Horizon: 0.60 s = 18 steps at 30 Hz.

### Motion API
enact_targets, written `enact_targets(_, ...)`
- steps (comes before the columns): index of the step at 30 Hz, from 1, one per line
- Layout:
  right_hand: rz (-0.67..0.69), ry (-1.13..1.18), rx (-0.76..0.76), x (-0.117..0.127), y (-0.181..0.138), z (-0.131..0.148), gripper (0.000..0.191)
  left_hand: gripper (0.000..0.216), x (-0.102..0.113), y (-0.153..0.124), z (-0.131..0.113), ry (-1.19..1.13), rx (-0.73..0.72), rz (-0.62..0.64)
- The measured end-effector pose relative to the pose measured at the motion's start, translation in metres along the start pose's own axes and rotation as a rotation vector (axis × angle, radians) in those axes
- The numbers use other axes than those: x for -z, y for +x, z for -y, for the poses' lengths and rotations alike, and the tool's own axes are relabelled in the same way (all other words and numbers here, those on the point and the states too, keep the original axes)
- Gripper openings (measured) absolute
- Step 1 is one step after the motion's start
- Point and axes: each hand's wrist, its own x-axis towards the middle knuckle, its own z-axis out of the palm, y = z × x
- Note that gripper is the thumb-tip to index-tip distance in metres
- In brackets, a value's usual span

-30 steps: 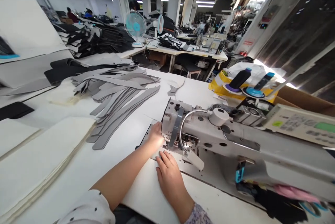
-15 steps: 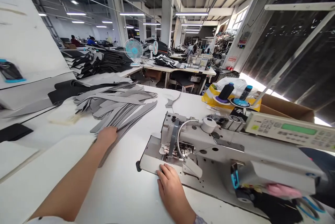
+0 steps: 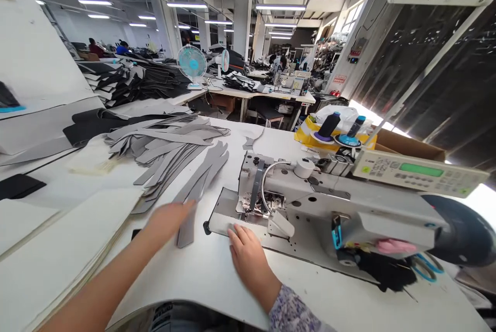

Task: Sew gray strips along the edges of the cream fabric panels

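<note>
My left hand (image 3: 168,221), blurred by motion, is at the lower end of a long grey fabric strip (image 3: 188,234) and seems to grip it. That strip lies across the white sewing table (image 3: 201,283), between a fanned pile of similar grey strips (image 3: 163,151) and the sewing machine (image 3: 279,182). My right hand (image 3: 250,254) rests flat with its fingers apart on the front of the machine's metal bed (image 3: 222,218), holding nothing. The needle area (image 3: 263,202) sits just beyond those fingertips, with no fabric visible under it.
Thread cones (image 3: 329,127) stand behind the machine, beside its control panel (image 3: 418,174). Black fabric (image 3: 387,270) and blue-handled scissors (image 3: 426,267) lie at the right. Stacked pale sheets (image 3: 58,249) lie at the left. A fan (image 3: 191,63) and co-workers stand farther back.
My left hand has moved from the machine's needle area to the pile and back toward the machine, swinging one grey strip's lower end right. My right hand stays on the bed.
</note>
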Motion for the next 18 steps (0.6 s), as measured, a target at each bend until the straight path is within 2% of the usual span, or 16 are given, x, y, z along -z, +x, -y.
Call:
enact_targets(3,0.05,-0.006,0.072,0.004,0.011,0.006,0.05,0.059,-0.001,-0.053,-0.05,-0.031,-0.202,0.242)
enact_targets(5,0.113,0.017,0.134,0.007,0.014,0.005,0.041,0.046,-0.001,-0.079,-0.071,-0.193,-0.378,0.381)
enact_targets(7,0.194,0.058,0.161,0.012,0.01,0.003,0.035,0.026,-0.002,-0.088,-0.081,-0.423,-0.49,0.43)
enact_targets(8,0.224,0.079,0.154,0.014,0.004,0.002,0.035,0.022,-0.004,-0.085,-0.083,-0.513,-0.484,0.386)
enact_targets(10,0.241,0.113,0.115,0.018,-0.014,0.002,0.037,0.033,-0.015,-0.068,-0.089,-0.558,-0.374,0.171)
enact_targets(12,0.221,0.133,0.075,0.021,-0.035,0.007,0.036,0.033,-0.031,-0.041,-0.097,-0.466,-0.256,-0.124)
enact_targets(14,0.199,0.135,0.036,0.023,-0.053,0.012,0.037,0.029,-0.047,-0.016,-0.108,-0.367,-0.222,-0.324)
enact_targets(16,0.19,0.132,0.008,0.025,-0.062,0.016,0.04,0.032,-0.059,0.004,-0.119,-0.323,-0.224,-0.401)
enact_targets(18,0.209,0.13,-0.012,0.028,-0.061,0.017,0.044,0.033,-0.064,0.018,-0.127,-0.314,-0.237,-0.403)
